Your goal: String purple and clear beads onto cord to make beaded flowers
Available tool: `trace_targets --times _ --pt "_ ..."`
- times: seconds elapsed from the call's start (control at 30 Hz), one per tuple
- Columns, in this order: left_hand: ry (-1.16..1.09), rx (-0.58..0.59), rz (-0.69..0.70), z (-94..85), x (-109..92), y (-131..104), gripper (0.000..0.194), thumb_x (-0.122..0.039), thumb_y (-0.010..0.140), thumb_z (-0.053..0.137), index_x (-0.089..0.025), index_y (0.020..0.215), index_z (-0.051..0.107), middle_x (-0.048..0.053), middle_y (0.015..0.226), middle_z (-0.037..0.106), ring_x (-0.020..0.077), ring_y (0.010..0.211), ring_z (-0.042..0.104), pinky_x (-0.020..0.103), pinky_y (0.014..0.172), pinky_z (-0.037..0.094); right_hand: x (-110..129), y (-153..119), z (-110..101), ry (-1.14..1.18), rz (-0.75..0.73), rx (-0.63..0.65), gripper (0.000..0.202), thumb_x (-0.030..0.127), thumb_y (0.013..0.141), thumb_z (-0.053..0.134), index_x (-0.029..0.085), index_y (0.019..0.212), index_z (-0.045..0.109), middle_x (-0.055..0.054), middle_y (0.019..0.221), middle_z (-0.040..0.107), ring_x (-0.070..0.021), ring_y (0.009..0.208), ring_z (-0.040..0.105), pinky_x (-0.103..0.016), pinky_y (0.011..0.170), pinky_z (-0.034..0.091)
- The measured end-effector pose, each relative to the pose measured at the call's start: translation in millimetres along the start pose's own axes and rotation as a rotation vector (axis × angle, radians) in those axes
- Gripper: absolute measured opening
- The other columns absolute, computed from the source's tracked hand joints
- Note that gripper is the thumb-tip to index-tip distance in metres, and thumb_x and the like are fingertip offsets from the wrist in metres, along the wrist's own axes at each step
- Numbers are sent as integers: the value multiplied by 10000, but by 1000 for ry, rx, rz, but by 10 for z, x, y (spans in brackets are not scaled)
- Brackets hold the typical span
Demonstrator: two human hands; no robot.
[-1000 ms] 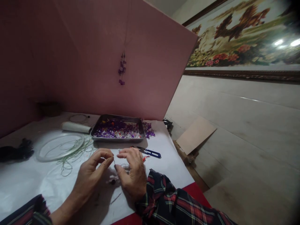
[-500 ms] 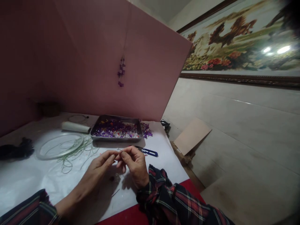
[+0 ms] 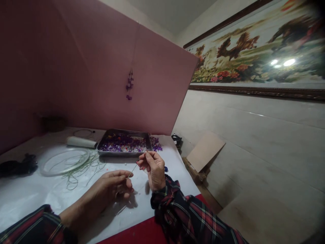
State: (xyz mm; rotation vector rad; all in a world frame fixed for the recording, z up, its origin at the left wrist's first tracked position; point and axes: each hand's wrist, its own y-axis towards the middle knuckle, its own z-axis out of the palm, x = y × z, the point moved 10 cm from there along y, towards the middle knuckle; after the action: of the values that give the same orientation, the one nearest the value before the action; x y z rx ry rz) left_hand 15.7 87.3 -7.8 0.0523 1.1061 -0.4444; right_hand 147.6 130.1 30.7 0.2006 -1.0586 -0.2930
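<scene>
A thin pale cord (image 3: 133, 170) runs slantwise between my two hands. My left hand (image 3: 110, 186) pinches its lower end between thumb and forefinger, the other fingers curled. My right hand (image 3: 155, 170) is higher and further right, its thumb and forefinger closed on the upper part of the cord. Whether a bead sits on the cord is too small to tell. Just beyond the hands stands a metal tray (image 3: 124, 154) of purple, clear and red beads (image 3: 122, 144). Blue thread snips (image 3: 166, 168) lie mostly hidden behind my right hand.
Green cord (image 3: 76, 167) lies tangled over a clear ring-shaped coil (image 3: 44, 167) at left. A white cone (image 3: 81, 142) lies beside the tray, and loose purple beads (image 3: 156, 144) at its right. A purple bead strand (image 3: 129, 84) hangs against the pink panel (image 3: 101, 74).
My hands have drawn apart, the right one up and to the right, leaving a length of cord showing between them. My right hand now covers most of the snips. The view has tilted slightly up.
</scene>
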Motion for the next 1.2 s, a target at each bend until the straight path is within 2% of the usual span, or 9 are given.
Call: trace_targets --times 0.2,0.33,0.47,0.57,0.7,0.87,1.07,1.13,1.2 --pt "77 -2 -44 -69 96 74 146 -149 655 725 -120 781 656 64 610 660 144 510 585 236 470 424 -30 54 -73 23 2 -37 226 341 737 688 151 742 567 -7 654 663 -72 440 541 -183 418 423" --pt "154 -59 43 -187 91 153 175 -170 633 731 -127 774 638 39 580 649 120 468 555 186 380 324 -51 136 -198 2 0 -111 213 341 702 662 160 721 550 7 612 657 -54 373 479 -140 315 289" --pt "194 -79 69 -244 100 188 211 -183 613 752 -119 786 650 23 570 647 57 405 474 155 378 277 -62 204 -284 -15 -22 -137 214 343 690 653 172 718 528 12 610 658 -48 355 452 -132 299 264" --pt "145 -83 48 -255 86 167 200 -179 643 741 -112 811 657 26 596 653 54 426 483 152 393 307 -76 232 -322 -41 -40 -137 214 351 706 638 172 723 523 16 614 654 -44 347 439 -133 297 260" --pt "55 -32 6 -181 43 115 168 -169 721 689 -96 868 657 68 703 686 89 541 571 176 479 419 -61 264 -367 -91 -75 -144 231 374 726 624 169 750 520 22 627 647 -39 347 440 -134 299 264" --pt "30 -53 -15 -160 8 81 262 -39 670 676 -101 921 637 99 801 714 119 616 628 197 528 466 -7 280 -405 -175 -115 -161 256 407 744 613 174 760 508 25 635 634 -37 339 428 -140 294 253" --pt "20 -84 4 -210 -16 97 259 -54 673 697 -98 923 646 109 799 723 135 613 648 211 555 503 -3 272 -412 -322 -147 -150 236 412 804 542 182 768 505 27 613 611 -45 324 372 -163 301 242" --pt "22 -104 27 -246 -39 112 232 -52 663 705 -89 888 662 119 778 726 133 593 643 208 565 513 26 242 -397 -386 -167 -151 210 383 812 533 181 752 525 8 634 618 -64 352 399 -186 321 290" --pt "29 -120 53 -268 -69 120 207 -29 652 698 -82 851 674 124 749 724 127 571 630 205 566 516 106 169 -358 -450 -216 -163 140 310 782 569 172 761 579 -36 759 647 -96 474 503 -224 440 425"
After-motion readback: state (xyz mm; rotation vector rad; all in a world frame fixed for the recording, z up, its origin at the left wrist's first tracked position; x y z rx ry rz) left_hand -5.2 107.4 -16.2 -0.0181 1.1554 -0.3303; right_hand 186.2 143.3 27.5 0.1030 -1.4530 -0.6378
